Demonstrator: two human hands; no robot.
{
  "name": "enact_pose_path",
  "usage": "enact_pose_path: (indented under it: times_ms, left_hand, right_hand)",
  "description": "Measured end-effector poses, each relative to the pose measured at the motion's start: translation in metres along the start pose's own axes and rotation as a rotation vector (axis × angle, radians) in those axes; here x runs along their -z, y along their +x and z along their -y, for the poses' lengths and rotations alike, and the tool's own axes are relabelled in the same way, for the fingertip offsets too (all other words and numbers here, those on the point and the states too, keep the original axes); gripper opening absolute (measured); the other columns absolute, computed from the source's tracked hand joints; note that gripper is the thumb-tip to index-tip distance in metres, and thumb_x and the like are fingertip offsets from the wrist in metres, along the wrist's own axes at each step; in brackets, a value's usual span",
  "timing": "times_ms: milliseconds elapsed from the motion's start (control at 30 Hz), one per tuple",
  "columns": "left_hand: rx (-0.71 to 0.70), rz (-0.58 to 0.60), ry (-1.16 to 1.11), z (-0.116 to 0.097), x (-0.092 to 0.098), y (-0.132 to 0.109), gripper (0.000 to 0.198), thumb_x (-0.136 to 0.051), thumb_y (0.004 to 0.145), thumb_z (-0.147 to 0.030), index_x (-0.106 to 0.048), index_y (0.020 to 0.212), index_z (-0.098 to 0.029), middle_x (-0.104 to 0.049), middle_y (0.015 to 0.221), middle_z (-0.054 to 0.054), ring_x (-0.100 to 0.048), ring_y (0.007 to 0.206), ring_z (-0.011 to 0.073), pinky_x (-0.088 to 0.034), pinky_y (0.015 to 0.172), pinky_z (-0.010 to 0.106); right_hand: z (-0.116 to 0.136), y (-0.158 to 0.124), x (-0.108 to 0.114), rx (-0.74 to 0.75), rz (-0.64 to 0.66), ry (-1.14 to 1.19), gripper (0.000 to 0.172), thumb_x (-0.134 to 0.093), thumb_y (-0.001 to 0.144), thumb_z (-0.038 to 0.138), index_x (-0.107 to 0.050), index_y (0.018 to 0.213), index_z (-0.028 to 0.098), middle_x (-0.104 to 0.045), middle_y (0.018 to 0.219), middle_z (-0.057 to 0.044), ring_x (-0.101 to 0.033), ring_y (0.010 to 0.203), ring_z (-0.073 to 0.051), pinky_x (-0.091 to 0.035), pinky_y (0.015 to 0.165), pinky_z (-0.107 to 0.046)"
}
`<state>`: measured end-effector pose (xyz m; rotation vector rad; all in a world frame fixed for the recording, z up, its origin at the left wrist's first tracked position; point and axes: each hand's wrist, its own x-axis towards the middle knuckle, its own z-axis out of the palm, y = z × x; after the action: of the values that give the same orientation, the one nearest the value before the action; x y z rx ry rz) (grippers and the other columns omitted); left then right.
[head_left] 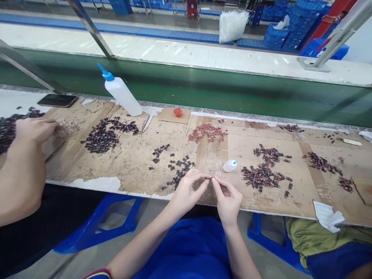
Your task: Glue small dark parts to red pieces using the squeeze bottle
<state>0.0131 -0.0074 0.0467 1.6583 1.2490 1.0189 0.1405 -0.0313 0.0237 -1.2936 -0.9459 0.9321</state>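
Observation:
My left hand [192, 188] and my right hand [228, 195] meet over the table's near edge, fingertips pinched together. Between them is a tiny dark part [209, 179], mostly hidden by the fingers. Just left of my left hand lie loose small black parts [181, 168]. A small white bottle with a blue tip [230, 166] lies on the cardboard beyond my right hand. To its right spreads a heap of small black-and-red parts [263, 176]. Farther back is a pile of small red parts [207, 133].
A tall white squeeze bottle [123, 95] stands back left, near a phone [57, 100] and a black pile [101, 137]. A red cap [177, 112] sits on a cardboard piece. At left, a co-worker's hand [36, 131] reaches among parts. A green conveyor belt [186, 87] runs behind.

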Motion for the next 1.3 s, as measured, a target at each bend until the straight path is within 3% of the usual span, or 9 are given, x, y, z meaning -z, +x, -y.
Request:
enact_pose_path:
  times_ms: [1000,1300]
  left_hand:
    - [0.028,0.045,-0.092,-0.0007,0.0024,0.0019,0.015,-0.063,0.084,-0.022,-0.076,0.093,-0.021,-0.075,0.088,0.006,-0.066,0.086,0.0205,-0.053,0.082,0.034]
    - [0.045,0.004,-0.095,0.0001,0.0006,0.0010,0.015,-0.063,0.084,-0.022,-0.076,0.091,-0.020,-0.075,0.088,0.007,-0.067,0.086,0.0203,-0.053,0.082,0.033]
  right_hand:
    - [-0.0044,-0.0009,0.0054,0.094,-0.012,-0.091,0.013,-0.069,0.080,0.030,-0.075,0.082,0.019,-0.072,0.081,-0.007,-0.068,0.078,-0.021,-0.057,0.074,-0.036]
    - [-0.0050,0.0002,0.0047,0.223,0.003,-0.230,0.014,-0.064,0.084,0.029,-0.074,0.085,0.021,-0.073,0.080,-0.007,-0.068,0.077,-0.020,-0.057,0.072,-0.035]
